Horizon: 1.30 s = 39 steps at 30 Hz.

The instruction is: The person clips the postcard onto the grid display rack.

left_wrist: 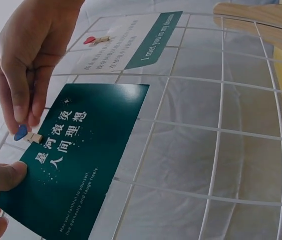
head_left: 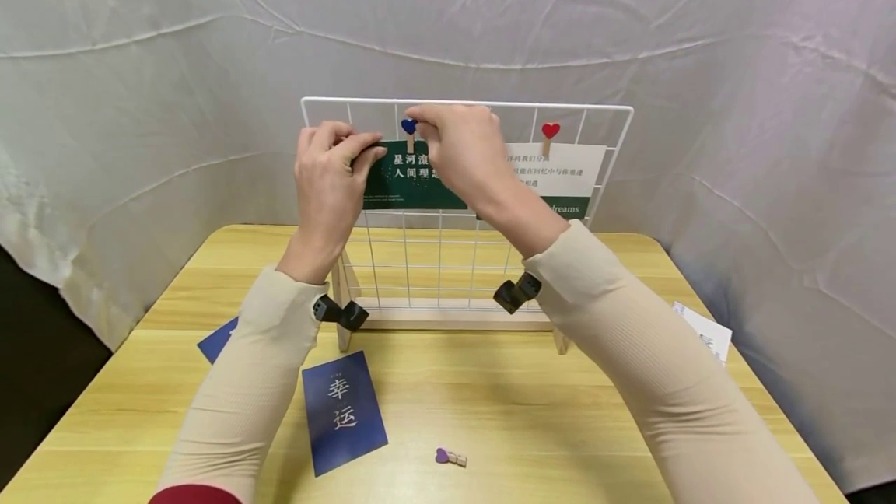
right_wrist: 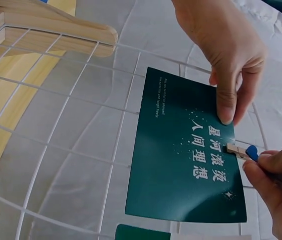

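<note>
A dark green card [left_wrist: 96, 135] with white lettering lies against the white wire grid [head_left: 441, 263] near its top. My left hand [head_left: 329, 177] pinches the card's upper left corner between thumb and fingers. With thumb and fingertips, my right hand [head_left: 465, 150] pinches a small wooden clothespin topped by a blue heart [right_wrist: 252, 152]; its jaws sit over the card's top edge. To the right, a white and green card [head_left: 560, 169] hangs from the grid by a clothespin with a red heart [head_left: 551, 131], partly hidden behind my right hand and wrist.
The grid stands in a wooden base [head_left: 455, 319] on a wooden table [head_left: 476, 411]. In front lie a blue card [head_left: 344, 414] and a purple-heart clothespin [head_left: 451, 457]. Another blue card [head_left: 217, 339] shows beside my left sleeve; a white card [head_left: 705, 333] lies at the right edge.
</note>
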Tool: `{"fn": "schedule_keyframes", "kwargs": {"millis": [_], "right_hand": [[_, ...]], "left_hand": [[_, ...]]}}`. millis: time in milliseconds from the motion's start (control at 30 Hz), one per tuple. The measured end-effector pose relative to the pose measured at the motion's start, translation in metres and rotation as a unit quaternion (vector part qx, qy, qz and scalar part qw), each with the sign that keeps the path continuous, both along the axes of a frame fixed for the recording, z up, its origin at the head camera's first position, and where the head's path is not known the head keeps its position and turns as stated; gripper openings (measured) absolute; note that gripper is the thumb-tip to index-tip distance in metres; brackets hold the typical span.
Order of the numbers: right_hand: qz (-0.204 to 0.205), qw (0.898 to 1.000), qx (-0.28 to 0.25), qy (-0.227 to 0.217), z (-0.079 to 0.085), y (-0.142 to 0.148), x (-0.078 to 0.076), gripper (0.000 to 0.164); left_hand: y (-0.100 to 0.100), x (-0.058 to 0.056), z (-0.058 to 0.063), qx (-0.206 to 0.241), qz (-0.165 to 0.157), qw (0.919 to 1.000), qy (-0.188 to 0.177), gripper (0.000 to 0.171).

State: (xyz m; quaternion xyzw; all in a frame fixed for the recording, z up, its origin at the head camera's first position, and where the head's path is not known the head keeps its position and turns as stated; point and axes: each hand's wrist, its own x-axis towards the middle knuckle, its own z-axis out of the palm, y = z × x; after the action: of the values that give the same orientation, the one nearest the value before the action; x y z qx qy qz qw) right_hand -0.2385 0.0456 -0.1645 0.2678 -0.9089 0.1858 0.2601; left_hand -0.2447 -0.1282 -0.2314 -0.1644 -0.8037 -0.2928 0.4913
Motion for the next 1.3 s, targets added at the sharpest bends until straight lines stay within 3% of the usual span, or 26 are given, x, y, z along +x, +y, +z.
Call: {"fn": "schedule_keyframes", "kwargs": {"millis": [400, 767, 1067, 1300], "right_hand": [[0.077, 0.994, -0.055, 0.052, -0.011, 0.021, 0.01, 0.026], [0.086, 0.986, -0.136, 0.05, -0.021, 0.048, 0.015, 0.022], [0.087, 0.983, -0.161, 0.035, -0.025, 0.065, 0.017, 0.021], [0.084, 0.983, -0.159, 0.032, -0.029, 0.077, 0.018, 0.019]], "left_hand": [[-0.003, 0.0, -0.004, -0.004, -0.006, 0.9997, 0.022, 0.027], [-0.006, 0.002, -0.006, 0.008, -0.014, 0.9994, 0.031, 0.028], [-0.018, 0.008, -0.006, -0.025, -0.01, 0.9983, 0.052, 0.028], [-0.023, 0.02, -0.01, -0.065, 0.003, 0.9961, 0.058, 0.032]]}}
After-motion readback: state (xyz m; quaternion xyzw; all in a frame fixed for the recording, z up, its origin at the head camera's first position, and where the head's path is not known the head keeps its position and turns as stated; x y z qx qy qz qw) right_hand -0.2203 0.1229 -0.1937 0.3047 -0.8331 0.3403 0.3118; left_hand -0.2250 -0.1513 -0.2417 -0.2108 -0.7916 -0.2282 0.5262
